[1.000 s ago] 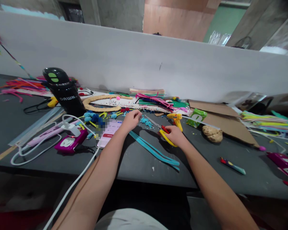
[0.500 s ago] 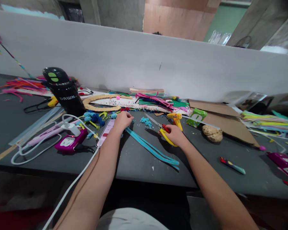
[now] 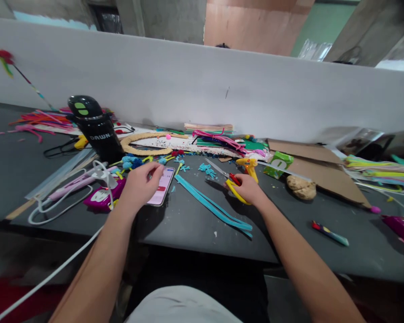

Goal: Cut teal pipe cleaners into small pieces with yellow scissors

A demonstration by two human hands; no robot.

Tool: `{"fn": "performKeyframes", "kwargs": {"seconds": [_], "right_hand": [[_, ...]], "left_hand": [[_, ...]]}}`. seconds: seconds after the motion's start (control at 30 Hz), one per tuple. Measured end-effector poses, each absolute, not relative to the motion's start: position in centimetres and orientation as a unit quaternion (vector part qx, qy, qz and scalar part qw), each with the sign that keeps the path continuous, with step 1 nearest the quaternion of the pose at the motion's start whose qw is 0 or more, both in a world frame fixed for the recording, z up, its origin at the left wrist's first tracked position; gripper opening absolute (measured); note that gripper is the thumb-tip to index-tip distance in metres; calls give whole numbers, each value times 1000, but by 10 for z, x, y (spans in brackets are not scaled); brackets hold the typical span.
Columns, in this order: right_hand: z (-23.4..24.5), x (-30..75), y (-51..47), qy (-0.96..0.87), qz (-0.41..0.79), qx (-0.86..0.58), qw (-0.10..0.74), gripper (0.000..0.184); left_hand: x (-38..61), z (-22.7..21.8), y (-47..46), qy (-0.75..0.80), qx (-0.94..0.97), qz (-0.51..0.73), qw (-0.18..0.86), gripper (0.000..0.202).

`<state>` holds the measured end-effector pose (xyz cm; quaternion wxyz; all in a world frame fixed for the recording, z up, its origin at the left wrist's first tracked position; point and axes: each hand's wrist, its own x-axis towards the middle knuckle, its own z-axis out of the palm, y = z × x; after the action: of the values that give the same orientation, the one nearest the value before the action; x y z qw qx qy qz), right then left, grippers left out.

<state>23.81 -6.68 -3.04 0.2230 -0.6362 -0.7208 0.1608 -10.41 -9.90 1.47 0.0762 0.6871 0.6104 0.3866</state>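
My right hand [image 3: 251, 188] is closed round the yellow and red handles of a pair of scissors [image 3: 234, 184], whose blades point to the far left. My left hand [image 3: 142, 181] hovers at the left side of a phone [image 3: 161, 187] with a lit screen. Its fingers are curled in; whatever they may hold is hidden. Between my hands, light blue pipe cleaners [image 3: 212, 206] lie slantwise on the table. Beyond them is a small pile of short blue pieces [image 3: 207, 170], with a few more blue bits [image 3: 184, 168] to its left.
Just past the scissors stands a yellow glue gun [image 3: 248, 166], beside a green packet [image 3: 278, 164] and a brown lump [image 3: 301, 187]. A black bottle [image 3: 99, 134] and a purple power block [image 3: 103, 197] with white cables are at left. A utility knife [image 3: 330, 233] lies at right.
My left hand has moved left and back from the blue pipe cleaners' far end to the phone. More blue bits now show near that end. My right hand keeps the scissors in place.
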Motion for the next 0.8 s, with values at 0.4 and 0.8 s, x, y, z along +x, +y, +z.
{"fn": "performKeyframes", "kwargs": {"seconds": [0.4, 0.8], "right_hand": [[-28, 233, -69, -736, 168, -617, 221, 36], [-34, 236, -66, -729, 175, -621, 228, 39]], "left_hand": [[-156, -50, -180, 584, 704, 405, -1, 37], [-158, -49, -177, 594, 718, 362, -19, 39]]}}
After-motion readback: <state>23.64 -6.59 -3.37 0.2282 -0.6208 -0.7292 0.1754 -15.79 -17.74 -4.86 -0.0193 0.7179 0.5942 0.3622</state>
